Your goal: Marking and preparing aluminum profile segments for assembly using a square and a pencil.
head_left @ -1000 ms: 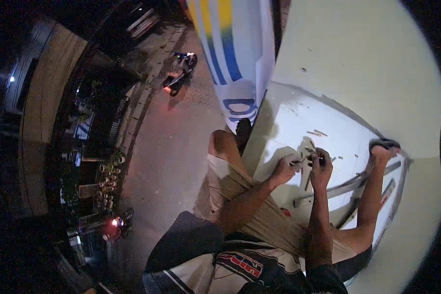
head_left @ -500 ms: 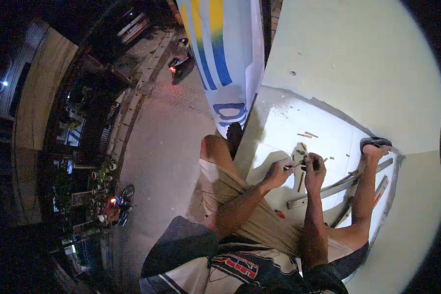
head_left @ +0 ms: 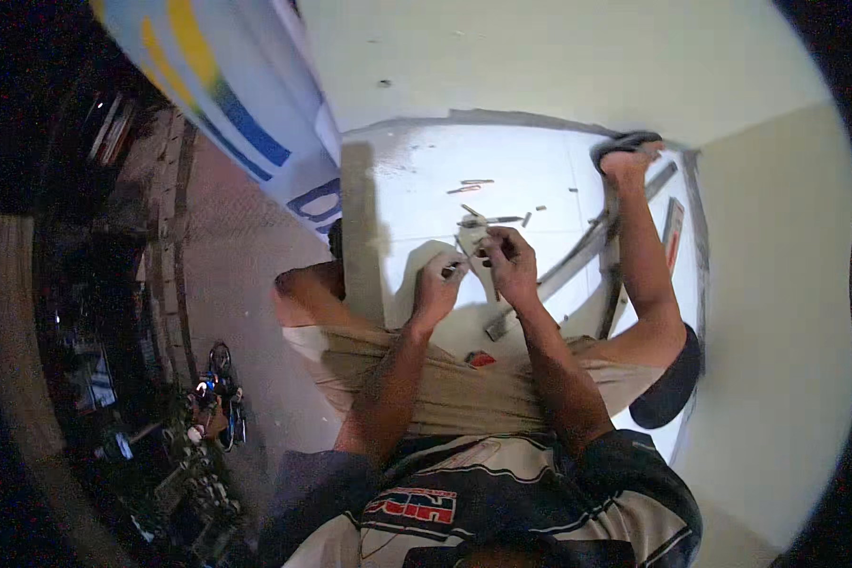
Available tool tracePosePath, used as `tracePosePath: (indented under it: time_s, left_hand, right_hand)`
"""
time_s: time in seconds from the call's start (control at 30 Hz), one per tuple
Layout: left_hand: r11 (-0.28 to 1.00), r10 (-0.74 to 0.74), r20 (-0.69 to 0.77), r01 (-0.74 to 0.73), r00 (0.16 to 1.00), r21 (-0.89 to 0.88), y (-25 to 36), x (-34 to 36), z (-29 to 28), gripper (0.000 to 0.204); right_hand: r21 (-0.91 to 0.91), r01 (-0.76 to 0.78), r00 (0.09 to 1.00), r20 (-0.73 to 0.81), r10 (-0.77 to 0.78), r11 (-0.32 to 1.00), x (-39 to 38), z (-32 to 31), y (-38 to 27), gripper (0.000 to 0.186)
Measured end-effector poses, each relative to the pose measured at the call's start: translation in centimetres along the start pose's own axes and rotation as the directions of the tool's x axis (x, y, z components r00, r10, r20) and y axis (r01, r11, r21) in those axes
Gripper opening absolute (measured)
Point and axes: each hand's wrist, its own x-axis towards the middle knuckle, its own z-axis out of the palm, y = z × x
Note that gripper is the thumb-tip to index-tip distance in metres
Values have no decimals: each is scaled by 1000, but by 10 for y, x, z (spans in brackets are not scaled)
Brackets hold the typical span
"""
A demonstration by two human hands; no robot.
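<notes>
Over the white tiled floor (head_left: pixel 426 218), my left hand (head_left: pixel 438 286) has its fingers curled in a pinch, and a small bit at their tips is too tiny to name. Close beside it on the right, my right hand (head_left: pixel 509 263) is also closed, thumb against fingers; what it pinches is hidden. Just beyond the fingertips, a slim dark tool with a pale end (head_left: pixel 504 220) lies on the tiles. A short brown stick (head_left: pixel 470 210) is near it. Another thin stick (head_left: pixel 496 288) shows partly beneath my right hand.
Long grey strips (head_left: pixel 563 275) lie crossed by my right leg, near a red-marked bar (head_left: pixel 672 232). Thin reddish sticks (head_left: pixel 469 186) are farther off. A red item (head_left: pixel 481 359) sits by my shorts. Pale walls (head_left: pixel 577 57) bound the floor; a banner (head_left: pixel 246 95) and street drop lie left.
The view has swung left, so the hands and floor appear further left. Both hands stay close together with fingers pinched. The dark tool on the tiles now shows beyond my right hand.
</notes>
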Motion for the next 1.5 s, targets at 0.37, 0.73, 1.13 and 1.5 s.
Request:
tracePosePath:
  time_s: [0.37,0.73,1.13,1.5]
  left_hand:
    - [986,65,2,-64,998,154,35,-7,-2,23]
    - [966,120,-27,-110,992,233,35,-7,4,19]
    - [985,39,-14,-36,999,167,40,-6,15,18]
    - [988,21,39,-15,999,-154,15,5,27,30]
  right_hand:
    - [-178,154,986,90,-140,972,-4,-26,2,22]
    - [-276,154,969,228,-91,949,-1,-31,-19,29]
    - [-219,39,967,253,19,975,-6,-31,-2,31]
    - [-183,94,983,171,-63,978,-17,-30,23,37]
